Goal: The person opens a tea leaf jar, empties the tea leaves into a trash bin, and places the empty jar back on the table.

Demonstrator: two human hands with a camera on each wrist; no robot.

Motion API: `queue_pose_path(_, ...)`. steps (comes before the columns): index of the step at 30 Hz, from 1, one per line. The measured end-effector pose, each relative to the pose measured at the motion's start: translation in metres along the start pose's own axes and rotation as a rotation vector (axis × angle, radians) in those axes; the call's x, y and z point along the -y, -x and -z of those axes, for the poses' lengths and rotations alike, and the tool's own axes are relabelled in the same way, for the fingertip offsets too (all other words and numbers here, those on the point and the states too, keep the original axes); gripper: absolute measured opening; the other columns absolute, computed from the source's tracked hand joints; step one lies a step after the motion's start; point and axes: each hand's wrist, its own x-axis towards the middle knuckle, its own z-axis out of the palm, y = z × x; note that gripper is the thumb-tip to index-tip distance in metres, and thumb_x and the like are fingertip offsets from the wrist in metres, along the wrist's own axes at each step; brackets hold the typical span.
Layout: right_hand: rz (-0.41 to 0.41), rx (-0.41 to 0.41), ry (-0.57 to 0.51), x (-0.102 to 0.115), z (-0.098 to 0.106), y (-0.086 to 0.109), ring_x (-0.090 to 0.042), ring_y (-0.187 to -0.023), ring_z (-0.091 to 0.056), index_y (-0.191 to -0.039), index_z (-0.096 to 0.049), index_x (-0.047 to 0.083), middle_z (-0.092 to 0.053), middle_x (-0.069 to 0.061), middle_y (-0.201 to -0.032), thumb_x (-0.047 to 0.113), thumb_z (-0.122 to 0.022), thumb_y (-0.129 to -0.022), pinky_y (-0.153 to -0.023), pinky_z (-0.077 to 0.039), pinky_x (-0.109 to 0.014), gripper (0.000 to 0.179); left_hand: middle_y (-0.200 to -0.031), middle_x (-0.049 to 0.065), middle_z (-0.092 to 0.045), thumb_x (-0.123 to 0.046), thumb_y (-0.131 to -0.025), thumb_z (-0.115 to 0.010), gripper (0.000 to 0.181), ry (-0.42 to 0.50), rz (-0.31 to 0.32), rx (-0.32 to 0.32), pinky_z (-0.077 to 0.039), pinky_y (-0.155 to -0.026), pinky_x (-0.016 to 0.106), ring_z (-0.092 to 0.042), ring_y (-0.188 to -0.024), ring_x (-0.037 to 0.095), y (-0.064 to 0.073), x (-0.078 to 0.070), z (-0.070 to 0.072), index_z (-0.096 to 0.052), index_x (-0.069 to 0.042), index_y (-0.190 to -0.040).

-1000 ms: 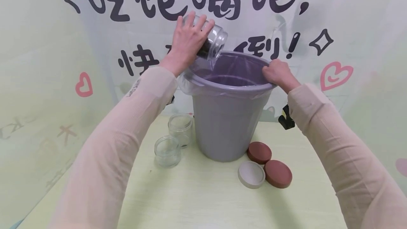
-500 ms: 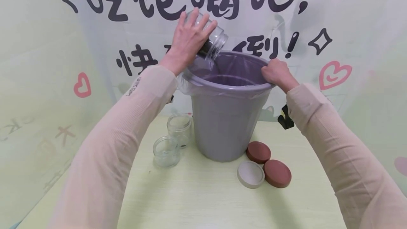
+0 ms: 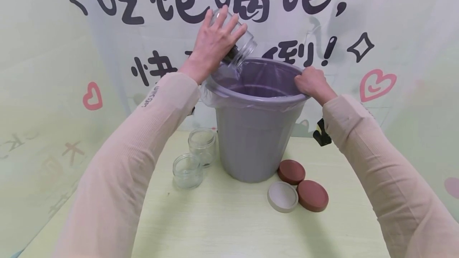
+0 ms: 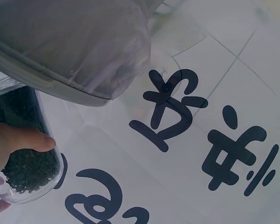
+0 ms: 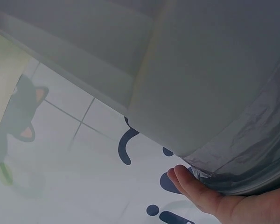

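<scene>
My left hand (image 3: 214,45) grips a clear glass jar (image 3: 245,45), tilted mouth-down over the left side of a grey bin (image 3: 254,138). Dark, dry, leaf-like bits (image 4: 31,170) fill part of the jar in the left wrist view, where the thumb lies across the glass. A thin clear plastic liner (image 3: 211,95) folds over the bin's rim. On the right side, my right hand (image 3: 312,82) holds that rim and the liner, its fingers curled over the edge. The bin's bottom is hidden from the head view.
Two open glass jars, a taller one (image 3: 202,140) and a shorter one (image 3: 187,172), stand left of the bin on the pale table (image 3: 215,226). To its right lie two red-brown lids (image 3: 312,196) and a whitish lid (image 3: 282,197). A printed cloth (image 3: 118,43) hangs behind.
The left hand's fingers and the jar have shifted slightly upward. Half a second ago a dark stream fell from the jar's mouth; now none shows. The right hand stays on the rim.
</scene>
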Motion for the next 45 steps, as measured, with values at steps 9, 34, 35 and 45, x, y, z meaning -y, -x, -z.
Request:
queue_pose_path(9, -0.019, 0.002, -0.014, 0.0006, 0.0003, 0.0008, -0.047, -0.094, -0.048, -0.085, -0.053, -0.017, -0.051, -0.035, -0.103, 0.009, -0.031, -0.078, -0.082, -0.041, -0.050, 0.035, -0.136, 0.013, -0.035, 0.010, -0.067, -0.060, 0.073, -0.044, -0.031, -0.005, -0.022, -0.104, 0.050, -0.024, -0.129, 0.033, -0.0007, 0.0011, 0.0028, -0.036, -0.015, -0.131)
queue_pose_path(34, -0.007, 0.002, -0.002, -0.0004, -0.0006, 0.0003, -0.048, -0.094, -0.049, -0.088, -0.053, -0.019, -0.051, -0.036, -0.103, 0.009, -0.031, -0.079, -0.081, -0.042, -0.051, 0.037, -0.136, 0.010, -0.036, 0.007, -0.083, -0.049, 0.055, -0.134, -0.153, -0.029, -0.021, -0.105, 0.048, -0.024, -0.130, 0.031, -0.0025, -0.0009, 0.0026, -0.038, -0.017, -0.131)
queue_pose_path(35, -0.007, 0.004, -0.002, -0.0006, -0.0005, 0.0003, -0.047, -0.094, -0.049, -0.087, -0.053, -0.018, -0.051, -0.036, -0.103, 0.009, -0.031, -0.079, -0.081, -0.042, -0.050, 0.036, -0.136, 0.010, -0.036, 0.007, -0.083, -0.049, 0.055, -0.138, -0.158, -0.032, -0.020, -0.105, 0.048, -0.024, -0.130, 0.031, -0.0024, -0.0009, 0.0025, -0.039, -0.017, -0.131)
queue_pose_path(45, -0.010, 0.012, -0.003, -0.0001, 0.0000, 0.0010, -0.047, -0.095, -0.049, -0.087, -0.053, -0.018, -0.051, -0.036, -0.103, 0.009, -0.030, -0.078, -0.082, -0.042, -0.050, 0.036, -0.140, 0.010, -0.031, 0.011, -0.082, -0.046, 0.061, -0.179, -0.225, 0.017, -0.016, -0.107, 0.048, -0.019, -0.132, 0.031, -0.0024, -0.0015, 0.0053, -0.035, -0.020, -0.134)
